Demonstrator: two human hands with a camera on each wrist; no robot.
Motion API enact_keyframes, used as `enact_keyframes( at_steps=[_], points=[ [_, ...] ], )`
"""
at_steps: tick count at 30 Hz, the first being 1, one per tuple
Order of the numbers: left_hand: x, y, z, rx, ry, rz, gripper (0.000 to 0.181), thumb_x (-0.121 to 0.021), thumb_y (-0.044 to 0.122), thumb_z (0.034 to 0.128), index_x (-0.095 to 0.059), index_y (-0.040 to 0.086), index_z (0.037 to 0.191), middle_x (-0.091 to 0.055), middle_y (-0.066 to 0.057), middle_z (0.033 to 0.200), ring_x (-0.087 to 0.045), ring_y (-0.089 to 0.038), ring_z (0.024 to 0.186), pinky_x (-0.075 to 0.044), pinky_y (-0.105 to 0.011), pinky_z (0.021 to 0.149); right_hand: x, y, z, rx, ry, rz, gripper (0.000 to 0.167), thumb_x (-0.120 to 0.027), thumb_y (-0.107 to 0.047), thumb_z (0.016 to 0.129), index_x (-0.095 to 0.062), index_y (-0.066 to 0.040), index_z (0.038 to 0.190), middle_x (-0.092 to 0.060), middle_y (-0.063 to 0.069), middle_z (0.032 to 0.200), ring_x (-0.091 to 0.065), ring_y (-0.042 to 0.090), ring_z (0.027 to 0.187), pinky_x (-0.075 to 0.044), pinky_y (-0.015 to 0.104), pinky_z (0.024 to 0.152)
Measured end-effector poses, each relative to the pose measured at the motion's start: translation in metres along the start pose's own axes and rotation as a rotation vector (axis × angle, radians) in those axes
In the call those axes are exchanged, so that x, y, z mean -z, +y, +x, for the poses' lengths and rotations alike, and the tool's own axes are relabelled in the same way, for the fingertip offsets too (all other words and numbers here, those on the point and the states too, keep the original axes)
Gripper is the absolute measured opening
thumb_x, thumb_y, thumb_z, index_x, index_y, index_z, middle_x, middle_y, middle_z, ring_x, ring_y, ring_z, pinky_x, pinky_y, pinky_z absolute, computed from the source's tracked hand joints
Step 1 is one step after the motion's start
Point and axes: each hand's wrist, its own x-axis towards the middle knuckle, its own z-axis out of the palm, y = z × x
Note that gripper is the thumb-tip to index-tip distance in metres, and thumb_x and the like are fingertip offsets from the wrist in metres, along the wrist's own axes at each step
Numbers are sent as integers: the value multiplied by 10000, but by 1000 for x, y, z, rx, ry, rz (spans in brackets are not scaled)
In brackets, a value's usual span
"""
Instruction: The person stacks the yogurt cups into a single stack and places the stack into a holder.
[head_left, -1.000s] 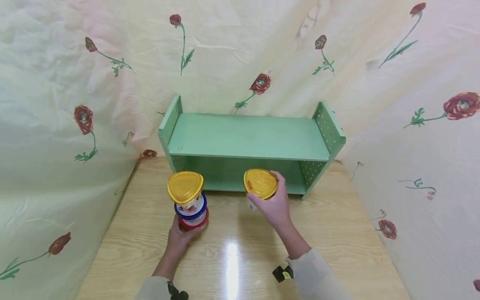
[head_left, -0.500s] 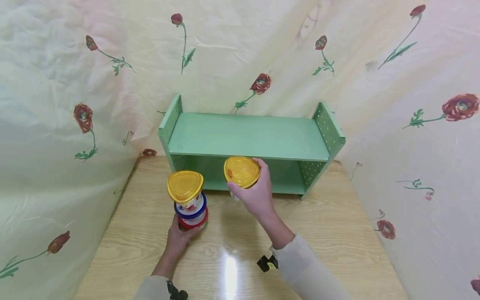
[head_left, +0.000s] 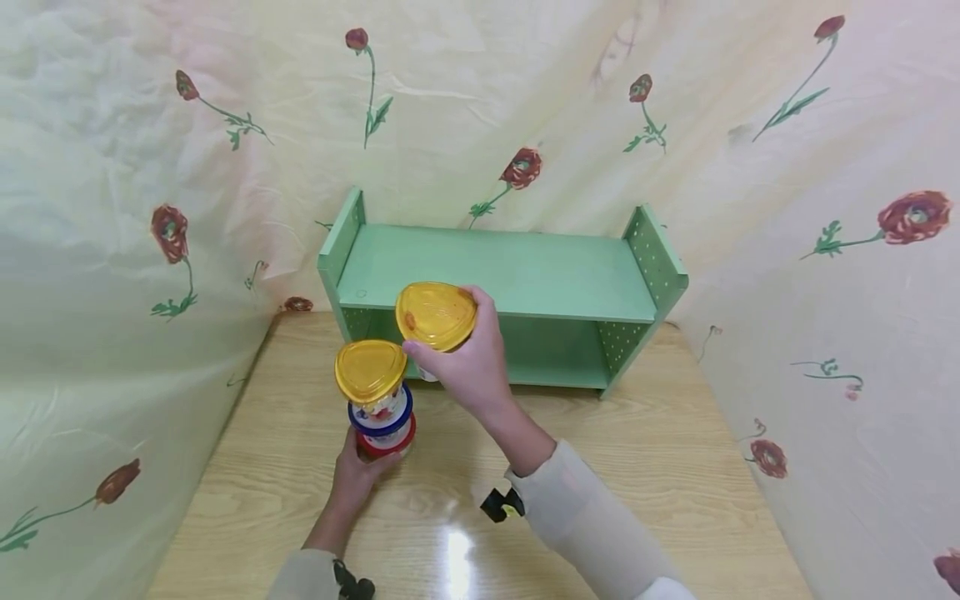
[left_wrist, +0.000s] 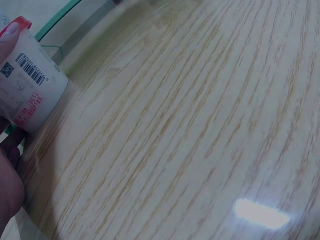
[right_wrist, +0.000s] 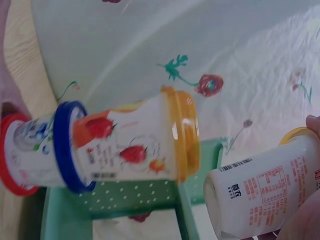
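Observation:
Three plastic cups stand stacked on the table. At the bottom is a white red-lidded cup, with a blue-lidded cup on it and a yellow-lidded cup with strawberry pictures on top. My left hand grips the bottom cup from the near side. Raised off the table, another yellow-lidded cup is held by my right hand, thumb on its near side. In the right wrist view this held cup shows red print and a barcode, and a gap separates it from the stack.
Behind the stack stands a green two-level shelf, its side panels pierced with small holes. The wooden table extends in front of it. Flower-printed cloth covers the back and both sides.
My right hand has carried its yellow-lidded cup leftward and farther away, from right of centre to beside the top of the stack. The left hand and the stack have stayed put.

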Motion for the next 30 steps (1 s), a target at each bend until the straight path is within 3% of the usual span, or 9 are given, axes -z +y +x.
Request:
enact_keyframes(
  at_steps=[12, 23, 30],
  points=[
    [4, -3, 9, -8, 5, 6, 1019, -875, 299, 799, -232, 167, 1578, -412, -125, 1541, -368, -349, 1426, -280, -559, 1178, -39, -19, 21, -24, -124, 50, 948, -883, -381, 755, -326, -143, 1485, -478, 16, 1300, -569, 186, 1067, -584, 326, 830],
    [5, -2, 13, -16, 7, 27, 1004, -884, 313, 785, -266, 135, 1556, -445, -165, 1503, -401, -376, 1394, -294, -560, 1170, -61, -24, 21, -16, -191, 32, 934, -857, -414, 768, -315, -174, 1490, -464, -2, 1283, -564, 162, 1049, -578, 306, 810],
    [1, -7, 8, 51, 4, 68, 1042, -880, 337, 779, -238, 147, 1578, -431, -151, 1520, -371, -369, 1418, -269, -577, 1175, -67, -19, 12, -31, -208, -20, 951, -866, -414, 757, -312, -175, 1492, -450, 7, 1296, -541, 161, 1077, -568, 289, 824]
  ],
)
